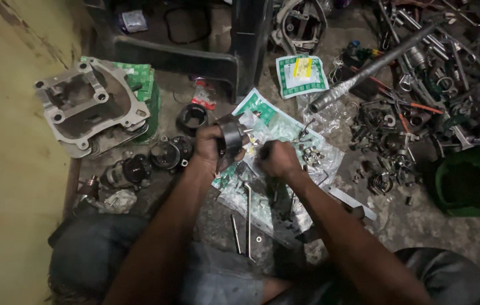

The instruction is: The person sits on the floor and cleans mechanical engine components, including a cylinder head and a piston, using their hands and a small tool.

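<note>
I'd keep my left hand [210, 148] clamped steady around the piston [232, 135] while my right hand [278, 159], fisted on something unseen, works squarely.

Dim, soft light; dark foreground, slight motion blur

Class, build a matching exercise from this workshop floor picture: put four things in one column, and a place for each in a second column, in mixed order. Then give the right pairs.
Things:
1. Dark round metal part
2. Grey engine casing
3. Long grey metal pipe
4. Two thin metal rods

Places:
A. Far left, on green packaging
B. On the floor between the forearms
C. In the left hand
D. Slanting across the tool pile, upper right

Pairs: 1-C, 2-A, 3-D, 4-B
</note>
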